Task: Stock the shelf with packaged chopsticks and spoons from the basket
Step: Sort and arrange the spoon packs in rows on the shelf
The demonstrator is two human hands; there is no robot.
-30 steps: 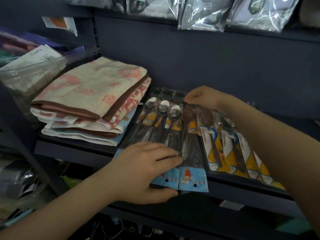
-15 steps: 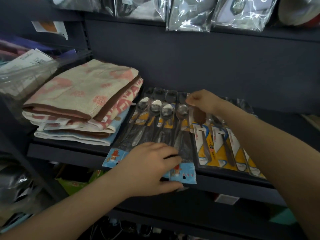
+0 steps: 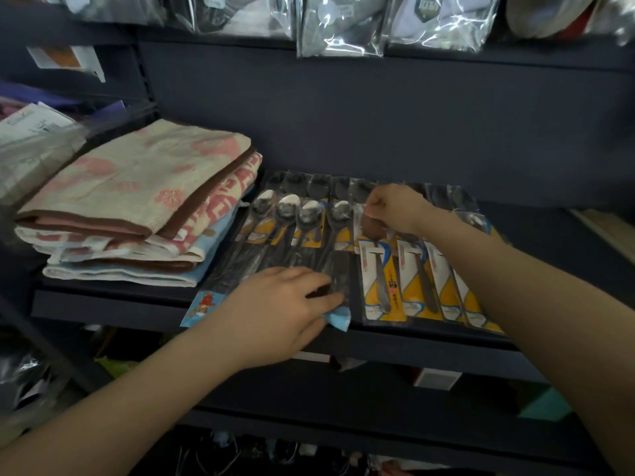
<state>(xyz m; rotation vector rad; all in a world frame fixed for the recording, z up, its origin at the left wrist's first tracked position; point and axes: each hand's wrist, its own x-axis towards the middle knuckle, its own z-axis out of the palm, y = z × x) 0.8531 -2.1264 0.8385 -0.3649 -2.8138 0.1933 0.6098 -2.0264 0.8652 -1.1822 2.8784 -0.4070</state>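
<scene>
The right hand (image 3: 395,207) is curled into a loose fist, thumb and fingertips pinched on the clear top edge of a spoon packet (image 3: 372,269); that packet runs from the pinch toward 6 o'clock, its white and yellow card lying flat on the shelf (image 3: 113,309). The left hand (image 3: 275,314) lies palm down, fingers spread narrow, pressing on the lower ends of the blue-carded spoon packets (image 3: 295,231); whether the thumb curls under their edge cannot be told. A blue card corner peeps out at 3 o'clock of the fingertips, another at 9 o'clock of the wrist. The spoon bowls of those packets sit at 12 o'clock from the left hand, side by side in a row. More yellow-carded packets (image 3: 443,286) overlap at 3 o'clock of the pinched one. At 9 o'clock of the row, touching it, rests a stack of folded towels (image 3: 137,207). Bagged goods (image 3: 340,25) hang at 12 o'clock above.
</scene>
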